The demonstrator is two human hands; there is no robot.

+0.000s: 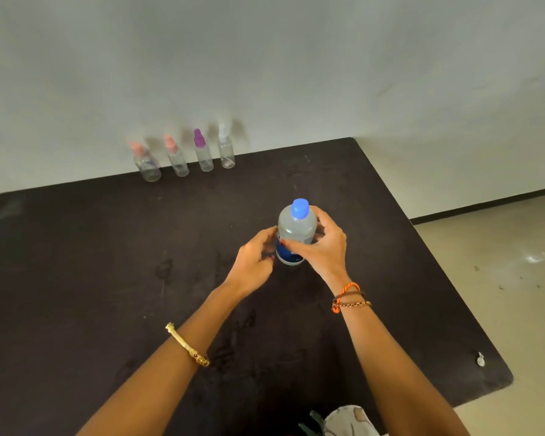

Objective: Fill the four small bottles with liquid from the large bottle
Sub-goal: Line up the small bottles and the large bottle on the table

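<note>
Both hands meet at the large bottle [296, 232], which stands upright near the middle of the dark table [107, 278]. The right hand [323, 243] wraps the bottle's body from the right side, thumb across the front and fingers curled behind, so it grips the bottle. The left hand [254, 259] sits just beside the bottle on its left, fingers loosely curled toward the label; its fingertips seem to touch the bottle's side, though whether it truly holds it I cannot tell. The bottle's blue cap [300, 208] is on, and a blue label band runs round the lower body.

Four small bottles stand in a row at the far edge of the table against the wall (all a little blurred): two with pink tops [147, 165] [177, 158], one with a purple top [203, 152], and one with a clear or white top [225, 149]. They are upright, close together and well apart from the large bottle.

A gold bangle [188, 346] rings the left forearm, and orange thread bands [348, 297] circle the right wrist. A small pale object [480, 360] lies near the table's right corner.
</note>
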